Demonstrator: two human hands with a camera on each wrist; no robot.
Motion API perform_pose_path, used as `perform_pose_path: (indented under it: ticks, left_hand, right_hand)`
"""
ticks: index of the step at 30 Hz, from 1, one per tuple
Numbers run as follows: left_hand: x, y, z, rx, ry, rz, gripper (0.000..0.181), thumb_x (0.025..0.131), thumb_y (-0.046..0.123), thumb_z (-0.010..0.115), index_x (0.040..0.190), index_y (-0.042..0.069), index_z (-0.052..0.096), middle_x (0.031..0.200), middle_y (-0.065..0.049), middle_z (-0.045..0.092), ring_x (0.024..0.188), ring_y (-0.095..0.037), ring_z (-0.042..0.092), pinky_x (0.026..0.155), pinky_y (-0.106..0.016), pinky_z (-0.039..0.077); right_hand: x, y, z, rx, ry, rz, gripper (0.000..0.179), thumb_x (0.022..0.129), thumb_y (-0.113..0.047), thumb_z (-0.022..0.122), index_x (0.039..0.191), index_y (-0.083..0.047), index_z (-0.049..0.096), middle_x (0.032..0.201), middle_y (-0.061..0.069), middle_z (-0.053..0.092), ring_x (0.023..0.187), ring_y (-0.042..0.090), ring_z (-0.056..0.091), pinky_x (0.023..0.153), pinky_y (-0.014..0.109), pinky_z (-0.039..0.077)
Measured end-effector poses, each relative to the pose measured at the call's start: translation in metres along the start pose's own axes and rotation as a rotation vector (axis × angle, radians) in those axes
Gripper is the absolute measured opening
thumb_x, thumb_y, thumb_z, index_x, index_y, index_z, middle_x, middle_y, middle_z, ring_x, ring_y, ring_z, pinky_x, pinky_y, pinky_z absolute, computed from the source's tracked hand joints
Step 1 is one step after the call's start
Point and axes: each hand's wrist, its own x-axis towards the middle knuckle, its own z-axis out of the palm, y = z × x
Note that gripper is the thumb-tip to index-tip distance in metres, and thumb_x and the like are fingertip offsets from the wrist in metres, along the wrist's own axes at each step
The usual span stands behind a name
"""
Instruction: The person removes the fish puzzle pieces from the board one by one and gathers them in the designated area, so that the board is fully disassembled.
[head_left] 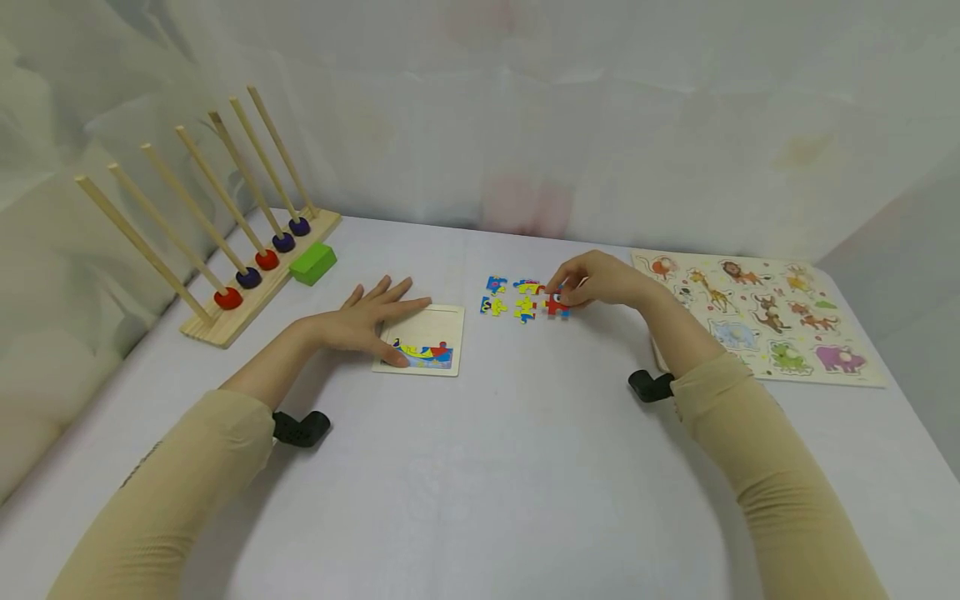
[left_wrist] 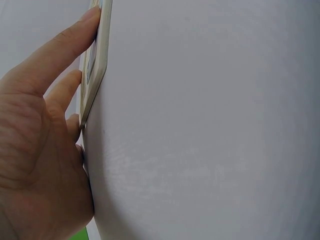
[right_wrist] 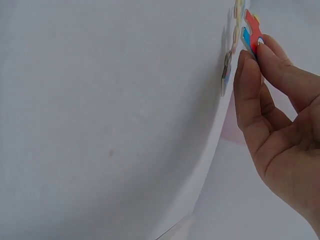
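My left hand [head_left: 360, 321] rests with spread fingers over the left side of a small wooden puzzle tray [head_left: 455, 321]. Along the tray's lower part lie joined puzzle pieces [head_left: 431, 355] in yellow, blue and red, and the thumb touches them. In the left wrist view, the thumb and fingertips lie on the tray's edge [left_wrist: 102, 55]. Between thumb and fingers my right hand [head_left: 600, 279] pinches a red and blue puzzle piece [right_wrist: 254, 32], lifted off the table in the right wrist view. Several loose puzzle pieces [head_left: 495, 306] lie to its left, mostly yellow.
At the left stands a wooden peg rack [head_left: 217, 332] with red and purple beads low on its tall rods. Beside it lies a green block [head_left: 313, 263]. A board of animal pictures [head_left: 765, 317] lies on the right, partly behind the right forearm. A white cloth covers the table [head_left: 495, 467].
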Motion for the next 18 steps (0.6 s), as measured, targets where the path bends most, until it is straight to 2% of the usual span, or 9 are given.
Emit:
perform_pose_path:
  ticks: [9,18]
  left_hand:
    - [0.0009,-0.0021,0.0008,0.009,-0.001,-0.005,0.099,0.077,0.055,0.076,0.158,0.032,0.023,0.169,-0.010,-0.005,0.154,-0.041,-0.016,0.118,-0.069,-0.015]
    - [0.0005,-0.0004,0.0004,0.000,-0.004,-0.008,0.098,0.077,0.053,0.076,0.157,0.032,0.024,0.170,-0.009,-0.005,0.155,-0.041,-0.016,0.118,-0.068,-0.016]
  right_hand:
    - [0.0021,0.0072,0.0024,0.002,-0.006,0.038,0.023,0.090,-0.003,0.065,0.111,-0.009,0.073,0.084,0.002,0.060,0.076,0.012,0.060,0.073,0.022,0.054]
    - [0.0027,0.0077,0.0030,-0.065,0.028,0.070,0.019,0.088,-0.009,0.070,0.107,-0.009,0.074,0.087,0.002,0.067,0.072,0.009,0.063,0.070,0.022,0.051]
